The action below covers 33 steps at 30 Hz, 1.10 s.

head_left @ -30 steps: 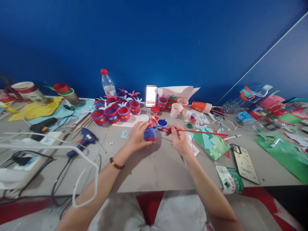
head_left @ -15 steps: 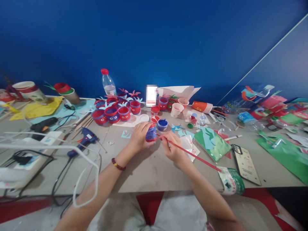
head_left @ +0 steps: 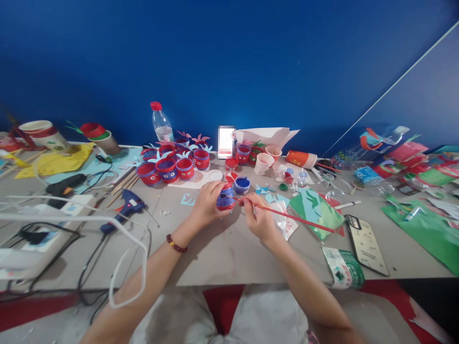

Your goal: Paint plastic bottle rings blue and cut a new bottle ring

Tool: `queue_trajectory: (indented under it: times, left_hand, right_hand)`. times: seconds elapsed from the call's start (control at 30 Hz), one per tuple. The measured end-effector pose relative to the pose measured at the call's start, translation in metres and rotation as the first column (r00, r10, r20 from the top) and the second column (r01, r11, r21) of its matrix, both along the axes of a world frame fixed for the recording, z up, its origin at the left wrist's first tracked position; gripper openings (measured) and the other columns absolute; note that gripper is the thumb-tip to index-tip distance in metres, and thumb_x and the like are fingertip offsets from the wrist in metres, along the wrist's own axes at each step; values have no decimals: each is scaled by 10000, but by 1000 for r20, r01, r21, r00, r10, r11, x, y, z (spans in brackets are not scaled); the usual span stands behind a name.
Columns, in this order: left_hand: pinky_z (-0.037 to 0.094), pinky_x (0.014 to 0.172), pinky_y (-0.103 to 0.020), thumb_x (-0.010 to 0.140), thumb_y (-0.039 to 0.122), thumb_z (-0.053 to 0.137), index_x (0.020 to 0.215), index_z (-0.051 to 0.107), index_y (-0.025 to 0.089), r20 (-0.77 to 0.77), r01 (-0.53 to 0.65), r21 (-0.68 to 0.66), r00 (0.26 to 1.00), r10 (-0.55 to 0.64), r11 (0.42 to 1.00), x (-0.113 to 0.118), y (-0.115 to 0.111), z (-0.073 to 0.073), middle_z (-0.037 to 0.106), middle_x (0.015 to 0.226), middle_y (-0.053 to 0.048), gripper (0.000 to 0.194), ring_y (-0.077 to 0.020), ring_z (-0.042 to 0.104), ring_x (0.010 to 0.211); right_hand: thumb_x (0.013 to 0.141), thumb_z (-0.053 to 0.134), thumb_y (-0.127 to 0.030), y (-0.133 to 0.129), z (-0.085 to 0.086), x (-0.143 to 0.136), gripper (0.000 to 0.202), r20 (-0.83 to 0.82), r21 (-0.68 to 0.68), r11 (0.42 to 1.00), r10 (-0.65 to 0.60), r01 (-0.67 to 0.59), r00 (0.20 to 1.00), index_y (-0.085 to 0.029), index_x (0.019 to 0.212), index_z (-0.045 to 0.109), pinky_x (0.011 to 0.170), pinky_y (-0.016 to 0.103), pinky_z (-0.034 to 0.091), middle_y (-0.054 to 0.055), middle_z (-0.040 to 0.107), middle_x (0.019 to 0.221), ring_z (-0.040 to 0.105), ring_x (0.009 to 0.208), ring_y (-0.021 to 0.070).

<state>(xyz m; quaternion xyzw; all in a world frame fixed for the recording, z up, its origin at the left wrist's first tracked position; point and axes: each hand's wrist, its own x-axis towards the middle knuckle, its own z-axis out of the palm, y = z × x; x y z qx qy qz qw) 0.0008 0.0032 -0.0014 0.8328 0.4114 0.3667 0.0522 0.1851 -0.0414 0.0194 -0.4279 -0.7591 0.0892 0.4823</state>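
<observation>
The person's left hand point(head_left: 209, 203) grips a small painted cup point(head_left: 225, 203), red at both ends with a blue band between, at the middle of the desk point(head_left: 229, 263). Its fingers curl around the cup's left side, with the thumb near the lower edge, probably so that the painted side facing the right hand point(head_left: 261, 217) stays open to the brush. Whether the cup's underside touches the desk cannot be told.

The right hand pinches a long red brush point(head_left: 287, 216) between thumb and fingertips, close to the bristle end, a grip that seems chosen for fine control. The tip lies at the blue band, while the handle slants out to the right, over a green packet point(head_left: 317, 220) (its long tail has ample air there).

An open pot of blue paint point(head_left: 242, 185) stands just beyond the cup, presumably so near to keep the trip from paint to cup short. A red paint pot point(head_left: 231, 164) sits behind it, towards the blue wall point(head_left: 229, 62). To the left, finished-looking cups with eyes and paper leaves point(head_left: 167, 170) cluster upright, seemingly grouped out of the way of the elbows. Pale paper cups point(head_left: 264, 164) stand behind and to the right of the blue paint, near a stack of orange cups point(head_left: 300, 159) lying on its side. A blue glue gun point(head_left: 131, 205) rests to the left, apart from both hands, and a phone point(head_left: 367, 246) lies to the right, near the desk's front edge
</observation>
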Motion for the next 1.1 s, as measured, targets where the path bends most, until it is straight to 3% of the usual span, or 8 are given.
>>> queue_trajectory:
  times: [0.17, 0.3, 0.53, 0.77, 1.1]
  left_hand:
    - [440, 984, -474, 651, 328, 782, 1268, 486, 212, 16, -28, -4, 999, 28, 1000, -3, 1, 1, 579, 1224, -116, 694, -314, 550, 1132]
    - [429, 998, -483, 639, 345, 794, 1277, 476, 209, 15, -33, 38, 999, 33, 999, -4, 2, 2, 589, 1206, -115, 726, -318, 557, 1117]
    - [460, 943, -452, 682, 325, 760, 1272, 486, 161, -40, -50, 123, 998, 55, 991, -1, 1, -3, 599, 1202, -151, 671, -320, 573, 1095]
    - [463, 942, -448, 724, 399, 743, 1283, 475, 147, -61, -22, 135, 998, 31, 991, -2, 4, -10, 590, 1228, -172, 669, -325, 560, 1116]
    - [480, 920, -460, 687, 354, 753, 1269, 487, 152, -35, -36, 140, 999, 41, 989, -4, 6, -3, 604, 1172, -151, 672, -316, 584, 1060]
  right_hand:
    - [961, 389, -237, 3, 1, 8, 216, -51, -2, 997, -81, 81, 995, -236, 841, 568, 703, 346, 497, 41, 655, 783, 620, 749, 206]
    - [965, 386, -212, 4, -5, 11, 208, 8, 4, 993, -121, 121, 993, -226, 854, 561, 716, 345, 479, 50, 637, 792, 604, 770, 207]
    - [943, 409, -138, -6, -8, -3, 163, 116, 150, 988, 16, -34, 993, -210, 881, 541, 658, 316, 468, 51, 623, 757, 574, 723, 191]
    - [955, 409, -157, -9, -5, -12, 161, 42, 77, 988, 131, -134, 990, -221, 900, 546, 688, 309, 506, 44, 654, 799, 613, 753, 181]
    - [958, 411, -189, -4, -1, -7, 172, 25, 86, 996, 3, -5, 1000, -216, 874, 558, 657, 302, 486, 43, 643, 768, 606, 712, 185]
